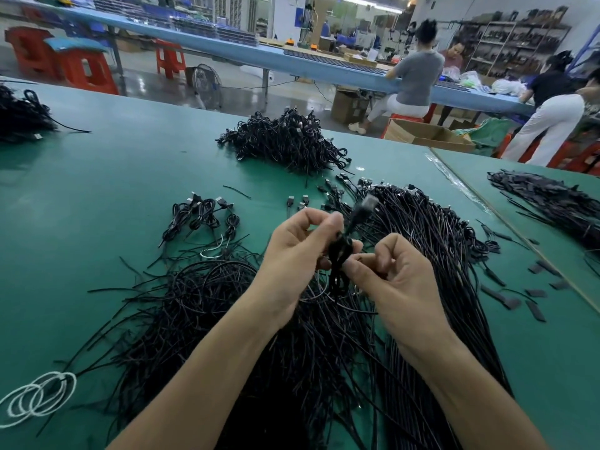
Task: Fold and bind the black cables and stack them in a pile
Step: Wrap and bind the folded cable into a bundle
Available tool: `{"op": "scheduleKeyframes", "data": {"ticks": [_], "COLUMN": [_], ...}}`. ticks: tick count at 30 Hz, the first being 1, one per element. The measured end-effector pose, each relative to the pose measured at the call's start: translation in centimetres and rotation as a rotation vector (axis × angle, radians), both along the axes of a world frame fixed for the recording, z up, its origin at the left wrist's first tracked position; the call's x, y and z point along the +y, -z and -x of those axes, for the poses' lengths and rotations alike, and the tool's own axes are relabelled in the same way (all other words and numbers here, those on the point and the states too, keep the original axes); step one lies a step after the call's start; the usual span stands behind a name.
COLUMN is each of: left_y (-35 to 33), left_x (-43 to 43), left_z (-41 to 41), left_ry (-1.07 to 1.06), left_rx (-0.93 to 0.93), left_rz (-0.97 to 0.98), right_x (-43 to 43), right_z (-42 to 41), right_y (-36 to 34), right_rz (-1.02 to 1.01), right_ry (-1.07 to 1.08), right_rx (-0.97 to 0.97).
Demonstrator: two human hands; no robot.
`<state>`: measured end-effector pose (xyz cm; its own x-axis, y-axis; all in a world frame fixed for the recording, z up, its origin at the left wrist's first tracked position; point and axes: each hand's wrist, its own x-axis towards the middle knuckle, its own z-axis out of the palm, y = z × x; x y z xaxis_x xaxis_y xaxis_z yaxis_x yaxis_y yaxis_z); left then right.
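A folded black cable (341,254) hangs between both hands above the green table (113,164), its blurred plug end sticking up and to the right. My left hand (298,251) grips the folded bundle from the left. My right hand (386,271) pinches it at the middle from the right. Below and to the right lies a long sheaf of loose black cables (431,241). A spread of thin black ties (194,297) lies at the left. Several bound cables (201,216) lie left of the hands, and a big pile of bound cables (285,141) sits farther back.
White string loops (35,397) lie at the table's near left. Another cable heap (19,115) sits far left, and a black bundle (552,203) lies on the adjoining table at right. Small black strips (532,297) are scattered at right. People work at a blue bench (292,60) behind.
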<state>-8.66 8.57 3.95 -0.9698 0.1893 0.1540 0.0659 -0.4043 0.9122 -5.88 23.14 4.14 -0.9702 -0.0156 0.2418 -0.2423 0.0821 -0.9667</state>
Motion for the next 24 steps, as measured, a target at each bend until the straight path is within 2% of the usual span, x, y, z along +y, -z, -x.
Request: {"op": "scheduleKeyframes", "data": {"ticks": [4, 7, 9, 13, 17, 18, 24], "left_y": [0.1, 0.7, 1.1, 1.1, 1.0, 1.0, 0.2], "left_x": [-0.6, -0.9, -0.5, -0.2, -0.3, -0.3, 0.2], "left_z": [0.2, 0.4, 0.3, 0.1, 0.1, 0.1, -0.3], "left_ry": [0.034, 0.032, 0.097, 0.182, 0.068, 0.073, 0.275], "left_rx": [0.11, 0.084, 0.034, -0.055, 0.017, 0.001, -0.252], "left_rz": [0.194, 0.514, 0.638, 0.492, 0.636, 0.618, 0.141], "right_x": [0.9, 1.2, 1.2, 1.1, 1.2, 1.1, 0.3], "right_z": [0.4, 0.5, 0.8, 0.8, 0.8, 0.8, 0.5], "right_y": [0.0, -0.2, -0.1, 0.1, 0.1, 0.1, -0.4], "right_rz": [0.049, 0.114, 0.099, 0.041, 0.023, 0.016, -0.116], "right_ry": [0.076, 0.07, 0.114, 0.178, 0.22, 0.229, 0.313], "right_rx": [-0.058, -0.06, -0.024, 0.052, 0.108, 0.128, 0.277]}}
